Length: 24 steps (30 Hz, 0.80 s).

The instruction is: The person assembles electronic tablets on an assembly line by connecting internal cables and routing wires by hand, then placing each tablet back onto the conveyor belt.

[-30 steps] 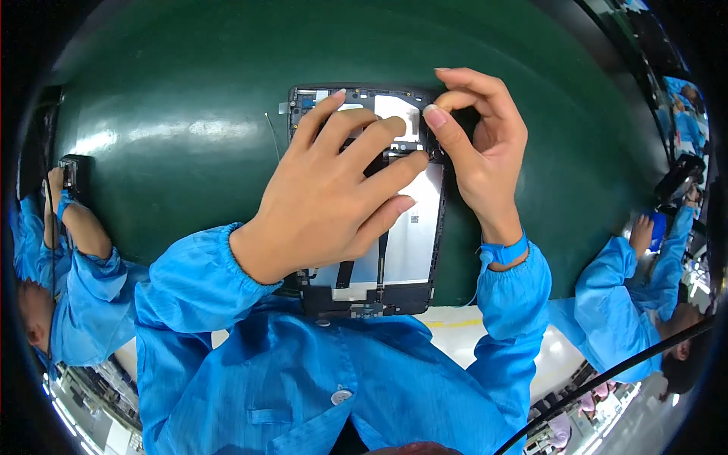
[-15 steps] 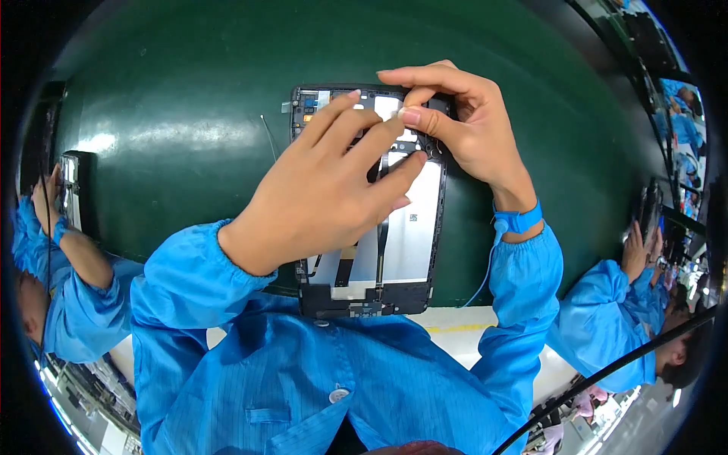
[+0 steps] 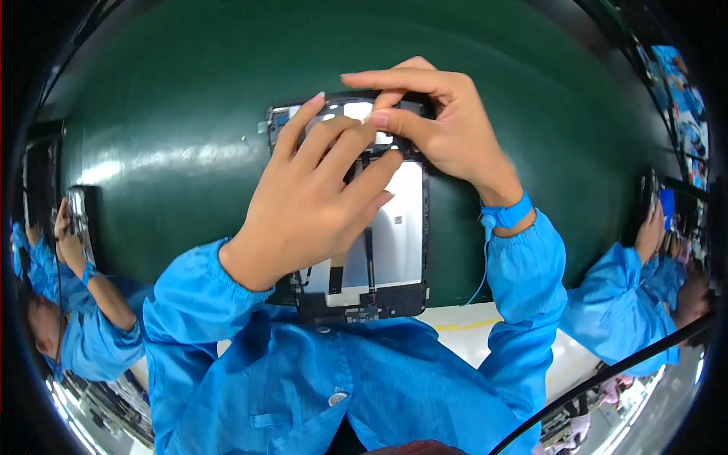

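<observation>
An opened tablet (image 3: 402, 227) lies on the green work surface in front of me, with its black frame, silvery inner panel and small circuit parts exposed. My left hand (image 3: 311, 189) rests palm down over its left and middle part, fingers spread and pointing to the far edge. At the tablet's far right corner, my right hand (image 3: 459, 140) has thumb and bent finger pinched together, its index finger stretched to the left. Whatever lies between that thumb and finger is too small or hidden to name. Both hands nearly meet over the upper part.
A blue wrist strap (image 3: 506, 218) with a cord circles my right wrist. Co-workers in blue sleeves sit at left and right, one with hands at a dark device (image 3: 82, 216). A black cable (image 3: 607, 383) crosses the lower right. The green work surface (image 3: 189, 91) spreads around the tablet.
The tablet and both hands appear a little farther left in the picture, and the tablet is slightly more tilted. A thin pale strand left of it no longer shows. Both hands keep nearly the same pose.
</observation>
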Each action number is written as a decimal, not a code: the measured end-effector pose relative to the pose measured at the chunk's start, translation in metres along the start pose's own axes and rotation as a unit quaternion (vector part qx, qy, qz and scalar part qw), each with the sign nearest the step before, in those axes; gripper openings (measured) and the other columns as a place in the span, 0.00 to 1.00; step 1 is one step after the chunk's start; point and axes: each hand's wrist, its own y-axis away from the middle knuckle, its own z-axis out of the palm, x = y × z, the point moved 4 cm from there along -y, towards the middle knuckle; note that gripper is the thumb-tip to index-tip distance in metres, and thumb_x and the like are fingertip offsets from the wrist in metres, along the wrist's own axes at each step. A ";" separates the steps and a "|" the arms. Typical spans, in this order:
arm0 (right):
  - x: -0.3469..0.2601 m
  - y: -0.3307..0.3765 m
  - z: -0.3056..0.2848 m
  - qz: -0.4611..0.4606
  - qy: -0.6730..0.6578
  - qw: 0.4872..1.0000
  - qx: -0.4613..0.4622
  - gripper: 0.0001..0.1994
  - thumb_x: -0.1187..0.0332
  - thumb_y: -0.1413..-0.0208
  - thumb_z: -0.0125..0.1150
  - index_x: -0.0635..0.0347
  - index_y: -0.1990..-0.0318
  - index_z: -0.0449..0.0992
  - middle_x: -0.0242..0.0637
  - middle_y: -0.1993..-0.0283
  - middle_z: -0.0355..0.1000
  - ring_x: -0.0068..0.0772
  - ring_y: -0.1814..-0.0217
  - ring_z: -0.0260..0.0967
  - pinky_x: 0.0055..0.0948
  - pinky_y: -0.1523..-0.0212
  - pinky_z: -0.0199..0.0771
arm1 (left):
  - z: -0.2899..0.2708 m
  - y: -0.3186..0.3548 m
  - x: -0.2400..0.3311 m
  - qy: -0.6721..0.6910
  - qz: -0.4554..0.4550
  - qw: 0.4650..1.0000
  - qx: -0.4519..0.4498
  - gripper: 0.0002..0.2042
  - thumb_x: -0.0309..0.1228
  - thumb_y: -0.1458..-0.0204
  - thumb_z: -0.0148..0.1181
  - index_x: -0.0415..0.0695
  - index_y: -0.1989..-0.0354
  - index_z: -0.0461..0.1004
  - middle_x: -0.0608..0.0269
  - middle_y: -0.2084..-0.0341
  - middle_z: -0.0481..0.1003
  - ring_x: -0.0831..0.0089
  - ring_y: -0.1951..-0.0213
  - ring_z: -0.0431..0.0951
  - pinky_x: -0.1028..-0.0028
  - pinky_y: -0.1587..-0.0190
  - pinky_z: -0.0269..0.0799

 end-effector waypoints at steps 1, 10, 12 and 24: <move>0.000 0.001 0.002 -0.017 0.009 1.000 0.004 0.22 0.76 0.43 0.75 0.49 0.40 0.90 0.32 0.64 0.83 0.26 0.59 0.73 0.28 0.56 0.78 | 0.002 0.003 0.002 -0.020 0.000 1.000 0.004 0.19 0.35 0.46 0.72 0.50 0.45 0.84 0.56 0.45 0.76 0.53 0.39 0.76 0.40 0.25 0.62; -0.008 0.012 -0.009 -0.086 -0.014 0.995 -0.051 0.39 0.84 0.45 0.62 0.53 0.22 0.71 0.46 0.32 0.79 0.43 0.29 0.76 0.42 0.24 0.72 | 0.002 0.004 0.001 -0.012 -0.004 1.000 0.010 0.18 0.35 0.44 0.72 0.50 0.45 0.85 0.57 0.50 0.75 0.54 0.41 0.76 0.40 0.25 0.62; -0.013 0.018 -0.009 -0.055 -0.040 0.995 -0.072 0.41 0.85 0.47 0.60 0.53 0.22 0.69 0.47 0.28 0.75 0.44 0.26 0.73 0.42 0.22 0.70 | 0.001 0.004 -0.001 -0.001 -0.017 1.000 0.011 0.17 0.34 0.44 0.71 0.50 0.45 0.85 0.57 0.51 0.75 0.54 0.41 0.76 0.39 0.25 0.62; -0.021 0.015 -0.007 0.049 -0.082 0.983 -0.154 0.47 0.89 0.51 0.55 0.56 0.18 0.60 0.48 0.21 0.65 0.45 0.16 0.60 0.40 0.18 0.60 | -0.001 0.004 -0.011 0.064 -0.043 0.997 0.028 0.17 0.31 0.43 0.68 0.52 0.45 0.86 0.57 0.51 0.73 0.52 0.41 0.75 0.37 0.24 0.60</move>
